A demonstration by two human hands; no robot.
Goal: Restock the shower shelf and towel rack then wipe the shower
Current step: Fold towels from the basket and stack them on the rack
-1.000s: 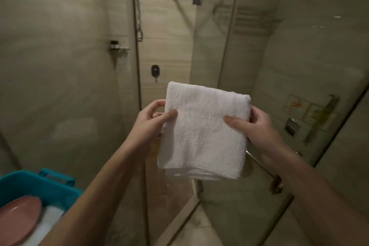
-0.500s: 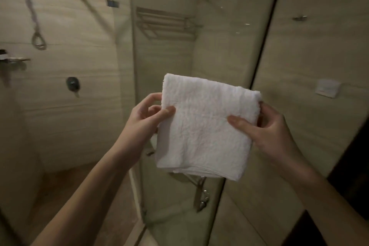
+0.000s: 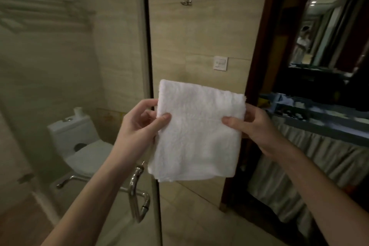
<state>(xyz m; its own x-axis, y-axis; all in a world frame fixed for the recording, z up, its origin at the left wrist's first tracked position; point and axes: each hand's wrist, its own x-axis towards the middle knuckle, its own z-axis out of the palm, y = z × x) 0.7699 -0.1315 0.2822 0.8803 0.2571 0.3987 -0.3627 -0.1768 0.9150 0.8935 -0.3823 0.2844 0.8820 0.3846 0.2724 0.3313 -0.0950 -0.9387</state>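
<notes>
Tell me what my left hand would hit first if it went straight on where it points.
Your left hand, pinching the towel, points forward and slightly right. The glass panel likely comes first, at its edge, then the tiled wall; depth is unclear.

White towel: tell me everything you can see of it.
The white towel is folded into a rough square of terry-looking cloth, layered edges showing at the bottom. It hangs upright in mid-air before the tiled wall. The left hand pinches its left edge, the right hand its right edge; nothing else touches it.
</notes>
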